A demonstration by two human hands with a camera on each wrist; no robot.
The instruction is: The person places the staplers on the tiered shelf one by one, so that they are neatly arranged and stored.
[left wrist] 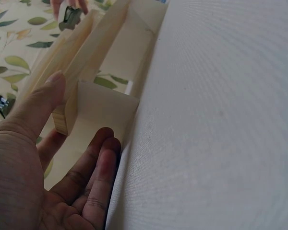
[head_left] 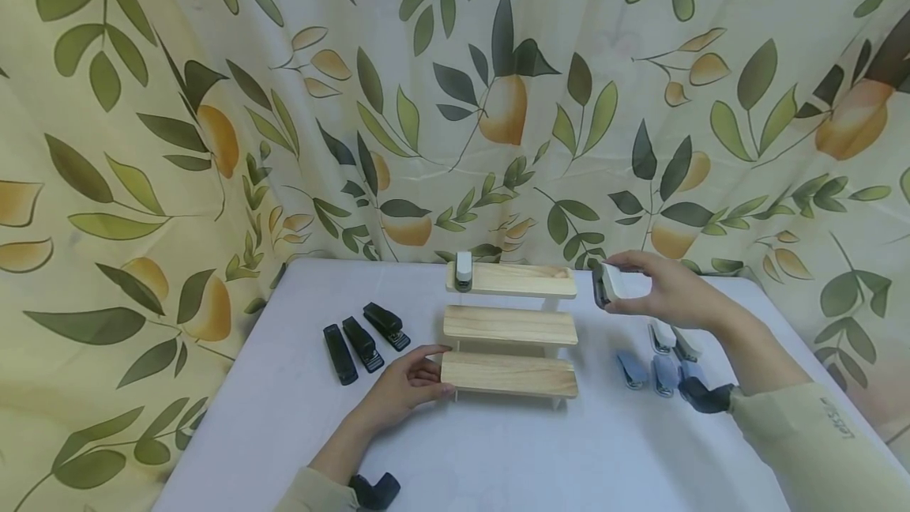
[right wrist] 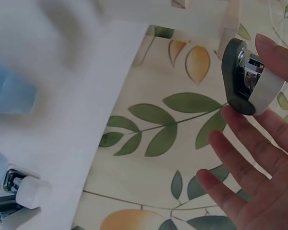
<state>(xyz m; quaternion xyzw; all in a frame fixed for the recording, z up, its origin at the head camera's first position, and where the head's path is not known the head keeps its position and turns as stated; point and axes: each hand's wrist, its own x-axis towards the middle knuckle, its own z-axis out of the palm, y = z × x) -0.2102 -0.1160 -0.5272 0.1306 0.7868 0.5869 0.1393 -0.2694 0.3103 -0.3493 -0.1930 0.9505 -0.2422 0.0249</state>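
Note:
A white stapler with a dark base (head_left: pixel 608 284) is pinched between the thumb and fingers of my right hand (head_left: pixel 657 291), raised to the right of the top tier. In the right wrist view, the stapler (right wrist: pixel 252 79) is tilted, its metal front showing. My left hand (head_left: pixel 412 387) grips the left end of the lowest board of a three-tier wooden shelf (head_left: pixel 508 375). In the left wrist view, the thumb and index finger lie on either side of the board's end, the other fingers near the white support (left wrist: pixel 105 103). Another white stapler (head_left: pixel 464 271) stands at the top tier's left end.
Three black staplers (head_left: pixel 361 344) lie left of the shelf on the white-covered table (head_left: pixel 526 457). To the right, three blue staplers (head_left: pixel 664 375) lie in front of two white staplers (head_left: pixel 663 334). A leaf-patterned curtain (head_left: pixel 455 101) hangs behind the table.

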